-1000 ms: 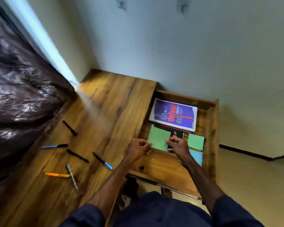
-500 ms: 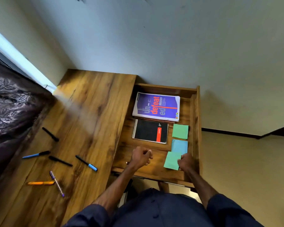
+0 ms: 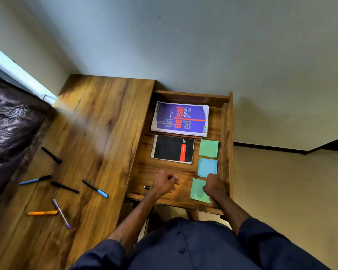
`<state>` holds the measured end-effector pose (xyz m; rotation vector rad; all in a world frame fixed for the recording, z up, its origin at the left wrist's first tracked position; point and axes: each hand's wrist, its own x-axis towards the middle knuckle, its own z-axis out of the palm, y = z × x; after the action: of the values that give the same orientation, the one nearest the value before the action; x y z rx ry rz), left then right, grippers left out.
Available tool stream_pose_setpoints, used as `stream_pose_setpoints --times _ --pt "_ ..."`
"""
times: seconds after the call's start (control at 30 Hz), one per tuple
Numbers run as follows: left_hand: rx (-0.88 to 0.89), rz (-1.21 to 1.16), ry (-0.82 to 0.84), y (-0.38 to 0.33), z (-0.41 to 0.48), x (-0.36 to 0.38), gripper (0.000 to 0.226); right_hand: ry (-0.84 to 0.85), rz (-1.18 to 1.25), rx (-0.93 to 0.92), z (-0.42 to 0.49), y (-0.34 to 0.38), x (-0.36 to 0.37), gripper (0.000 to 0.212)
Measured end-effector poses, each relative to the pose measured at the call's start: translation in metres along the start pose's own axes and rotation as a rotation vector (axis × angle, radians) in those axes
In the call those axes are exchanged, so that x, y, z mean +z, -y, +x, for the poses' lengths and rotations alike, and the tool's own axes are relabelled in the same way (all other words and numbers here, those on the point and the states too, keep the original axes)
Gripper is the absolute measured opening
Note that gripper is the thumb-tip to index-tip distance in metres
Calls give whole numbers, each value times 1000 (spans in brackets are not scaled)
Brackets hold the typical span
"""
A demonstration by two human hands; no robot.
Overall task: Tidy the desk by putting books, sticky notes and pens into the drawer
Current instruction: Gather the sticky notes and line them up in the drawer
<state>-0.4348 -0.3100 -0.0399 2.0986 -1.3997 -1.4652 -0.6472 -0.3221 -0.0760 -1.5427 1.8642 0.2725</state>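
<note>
The open wooden drawer [image 3: 231, 145] holds a purple book [image 3: 180, 118], a black spiral notebook [image 3: 173, 149], a green sticky-note pad [image 3: 208, 148] and a blue pad [image 3: 206, 167]. A second green pad [image 3: 197, 190] lies at the drawer's front right. My right hand [image 3: 215, 187] is curled over that pad's right edge and hides part of it. My left hand [image 3: 165, 183] is a closed fist above the drawer's front middle, with nothing showing in it. Several pens lie on the desk [image 3: 98, 121] to the left, among them a blue-capped one [image 3: 95, 189].
A black pen [image 3: 51, 155], a blue-and-black pen [image 3: 35, 180], another black pen [image 3: 64, 187], a purple pen [image 3: 61, 213] and an orange pen [image 3: 42, 213] are scattered near a dark patterned curtain [image 3: 10, 123]. A small dark object [image 3: 146, 187] lies in the drawer beside my left wrist.
My right hand carried the green pad from over the black notebook to the drawer's front right corner. My left fist pulled back toward the drawer front. The view shifted right.
</note>
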Motion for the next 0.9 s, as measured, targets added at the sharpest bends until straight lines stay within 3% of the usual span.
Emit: stream_pose_setpoints --times 0.13,0.33,0.9 --pt "11 15 22 -4 2 5 20 102 -61 -119 -1 8 10 35" --pt "26 10 59 0 1 7 19 236 -272 -274 -10 5 34 61" --pt "17 43 89 7 -6 11 21 187 -253 -233 -14 -10 32 57"
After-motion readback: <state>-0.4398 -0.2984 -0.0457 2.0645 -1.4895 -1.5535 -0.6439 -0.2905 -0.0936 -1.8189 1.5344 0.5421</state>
